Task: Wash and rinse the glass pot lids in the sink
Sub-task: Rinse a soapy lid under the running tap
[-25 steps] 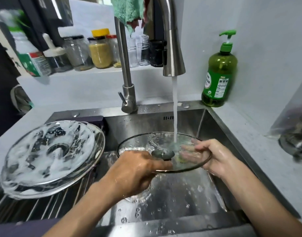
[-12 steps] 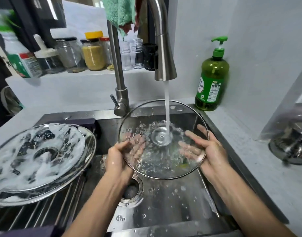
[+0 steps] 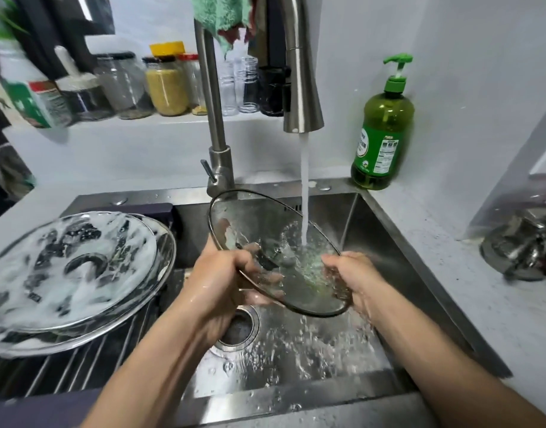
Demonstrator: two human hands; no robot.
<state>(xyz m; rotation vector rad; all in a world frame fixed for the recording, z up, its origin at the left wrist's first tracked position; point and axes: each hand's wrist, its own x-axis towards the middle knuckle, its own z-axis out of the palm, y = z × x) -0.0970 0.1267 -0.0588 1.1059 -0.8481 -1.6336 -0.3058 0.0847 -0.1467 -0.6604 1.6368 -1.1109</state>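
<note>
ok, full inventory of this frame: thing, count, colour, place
glass lid: 1, clear with dark rim, tilted under the water stream, held over the sink
soapy lids: 2 stacked, clear under white foam, on the rack at left
rack: 1, steel bars, over the sink's left side
sink: 1, steel, wet, drain at centre
faucet: 1, steel, running
soap bottle: 1, green, pump top, counter behind sink at right
jars: several, clear, one with yellow lid, on back shelf
cloth: 1, green, hanging by the faucet
left hand: grips lid's left edge
right hand: grips lid's right edge
</note>
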